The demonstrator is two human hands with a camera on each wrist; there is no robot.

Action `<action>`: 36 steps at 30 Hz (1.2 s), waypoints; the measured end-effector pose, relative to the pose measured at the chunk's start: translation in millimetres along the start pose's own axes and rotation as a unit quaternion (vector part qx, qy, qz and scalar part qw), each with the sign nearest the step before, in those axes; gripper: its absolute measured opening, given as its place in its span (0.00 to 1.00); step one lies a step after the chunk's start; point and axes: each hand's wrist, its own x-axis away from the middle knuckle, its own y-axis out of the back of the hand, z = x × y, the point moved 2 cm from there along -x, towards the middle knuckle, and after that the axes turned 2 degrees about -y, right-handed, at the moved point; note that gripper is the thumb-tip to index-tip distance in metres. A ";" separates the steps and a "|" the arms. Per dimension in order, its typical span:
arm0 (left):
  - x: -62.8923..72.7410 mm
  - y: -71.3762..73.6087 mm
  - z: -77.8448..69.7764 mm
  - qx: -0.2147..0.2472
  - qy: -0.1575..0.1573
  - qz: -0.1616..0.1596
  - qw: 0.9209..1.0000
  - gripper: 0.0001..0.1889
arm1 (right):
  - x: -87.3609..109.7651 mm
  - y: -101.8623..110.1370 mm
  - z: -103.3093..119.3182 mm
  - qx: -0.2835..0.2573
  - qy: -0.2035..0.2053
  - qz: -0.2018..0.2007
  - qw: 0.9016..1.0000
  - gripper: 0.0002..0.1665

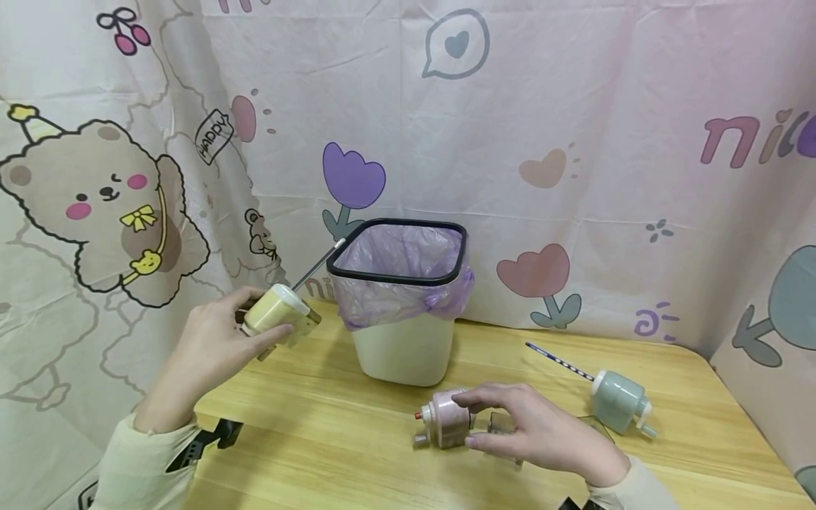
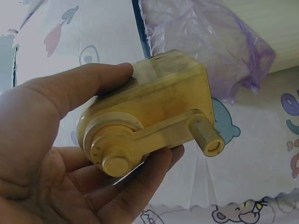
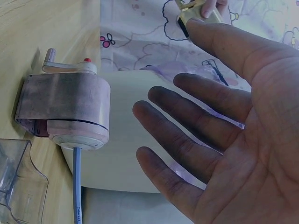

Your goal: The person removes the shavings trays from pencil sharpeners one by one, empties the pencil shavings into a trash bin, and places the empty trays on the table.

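Note:
My left hand [image 1: 219,340] holds a yellow crank pencil sharpener [image 1: 275,312] in the air, left of the bin. A dark pencil [image 1: 315,268] sticks out of it toward the bin's rim. In the left wrist view its crank handle [image 2: 208,140] faces the camera, with thumb above and fingers below. My right hand [image 1: 542,428] hovers with spread fingers beside a pink crank sharpener [image 1: 451,418] on the table, apart from it in the right wrist view. A blue pencil [image 3: 77,186] sits in the pink sharpener. A clear shavings drawer [image 3: 21,179] lies beside it.
A white bin [image 1: 404,350] with a black rim and purple liner bag [image 1: 382,304] stands on the wooden table [image 1: 287,439]. At the right, a grey-green crank sharpener [image 1: 618,401] holds a patterned blue pencil [image 1: 559,361]. A printed curtain [image 1: 574,85] hangs behind and to the sides.

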 end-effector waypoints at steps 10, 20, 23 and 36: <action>1.9 -8.9 -10.0 0.000 -0.027 0.006 1.000 0.36 | -1.6 0.8 -0.3 -0.018 0.002 0.010 1.000 0.30; -0.5 -22.5 -17.4 -0.009 -0.076 -0.006 0.997 0.29 | -4.2 -0.6 -1.4 -0.016 0.009 0.002 1.000 0.29; 0.5 -24.0 -19.3 -0.009 -0.080 -0.013 0.997 0.31 | -6.5 -1.5 -2.1 -0.015 0.009 0.002 1.000 0.29; 4.9 -37.6 -28.1 0.024 -0.128 0.002 0.991 0.27 | -14.2 -5.6 -4.6 -0.023 -0.003 -0.004 1.000 0.29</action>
